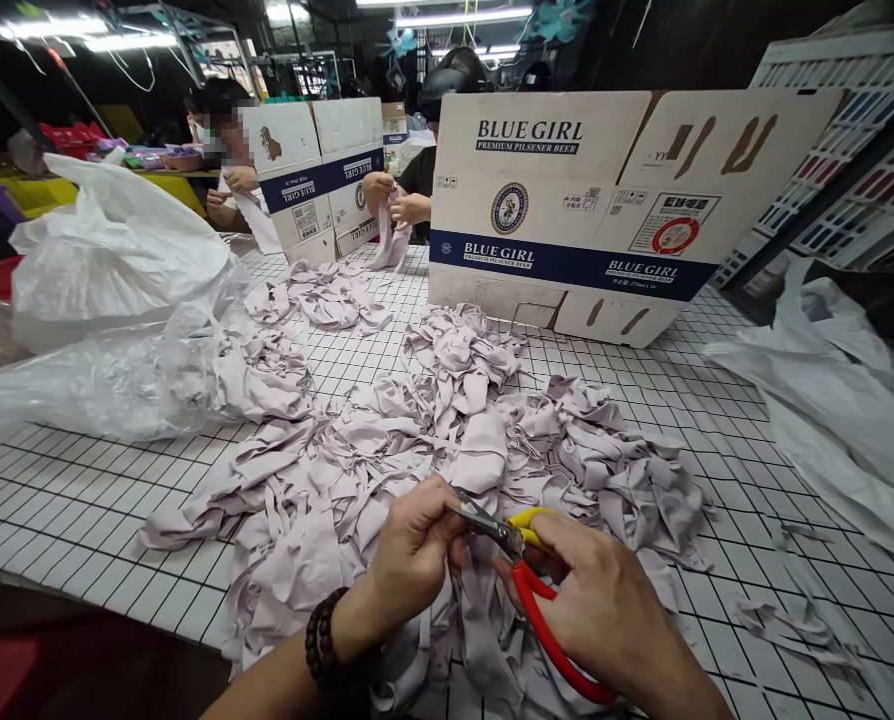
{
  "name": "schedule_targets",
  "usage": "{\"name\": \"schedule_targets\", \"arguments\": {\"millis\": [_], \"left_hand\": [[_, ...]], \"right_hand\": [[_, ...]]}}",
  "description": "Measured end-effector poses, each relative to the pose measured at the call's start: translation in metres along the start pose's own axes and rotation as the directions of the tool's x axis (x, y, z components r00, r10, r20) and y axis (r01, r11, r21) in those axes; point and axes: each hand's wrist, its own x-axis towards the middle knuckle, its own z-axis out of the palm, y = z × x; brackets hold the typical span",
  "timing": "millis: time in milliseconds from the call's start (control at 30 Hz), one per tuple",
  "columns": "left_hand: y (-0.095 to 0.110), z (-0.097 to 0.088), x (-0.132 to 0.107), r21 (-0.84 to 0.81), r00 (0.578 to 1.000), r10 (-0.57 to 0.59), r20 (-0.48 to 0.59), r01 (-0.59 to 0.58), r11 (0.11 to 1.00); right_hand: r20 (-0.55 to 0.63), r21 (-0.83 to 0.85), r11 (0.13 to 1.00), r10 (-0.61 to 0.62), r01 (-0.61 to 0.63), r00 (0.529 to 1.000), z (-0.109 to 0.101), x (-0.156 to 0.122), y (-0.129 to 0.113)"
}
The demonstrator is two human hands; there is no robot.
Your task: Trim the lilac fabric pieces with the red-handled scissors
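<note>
My right hand grips a pair of scissors with one red and one yellow handle. Their blades point left toward the fingertips of my left hand, which is closed in a pinch. From between my hands hangs a pale lilac fabric piece, held by my left fingers; its upper edge is partly hidden. Under and beyond both hands spreads a large heap of similar pale lilac fabric pieces with thin straps.
Across the grid-patterned table stands a large beer carton, with another carton farther left. Plastic bags lie at left, a white bag at right. Fabric scraps lie front right. Two people handle cloth opposite.
</note>
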Motion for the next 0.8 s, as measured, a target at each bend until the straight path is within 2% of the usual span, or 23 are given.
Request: {"name": "schedule_targets", "arguments": {"millis": [300, 433, 533, 633, 733, 800], "left_hand": [[0.000, -0.001, -0.001, 0.013, 1.000, 0.008, 0.015, -0.008, 1.000], [-0.003, -0.001, -0.002, -0.024, 1.000, -0.006, 0.027, 0.007, 1.000], [-0.004, 0.000, -0.001, -0.091, 0.999, -0.030, 0.016, 0.031, 0.995], [-0.004, -0.002, 0.000, -0.129, 0.999, -0.044, 0.005, 0.044, 0.991], [-0.003, -0.006, 0.001, -0.128, 1.000, -0.028, 0.004, 0.029, 0.991], [0.000, -0.012, -0.001, -0.141, 1.000, 0.001, 0.013, 0.001, 0.990]], "right_hand": [[-0.087, -0.024, 0.998, -0.056, 0.054, 0.995, 0.007, 0.000, 0.002], [-0.108, 0.015, 0.998, -0.062, 0.064, 0.992, 0.009, -0.001, 0.005], [-0.012, 0.159, 0.987, -0.019, 0.021, 1.000, 0.008, 0.003, 0.013], [0.125, 0.400, 0.905, 0.102, -0.144, 0.987, 0.009, 0.013, 0.026], [0.159, 0.563, 0.781, 0.218, -0.270, 0.963, 0.019, 0.028, 0.036], [0.151, 0.612, 0.748, 0.210, -0.258, 0.966, 0.031, 0.040, 0.036]]}}
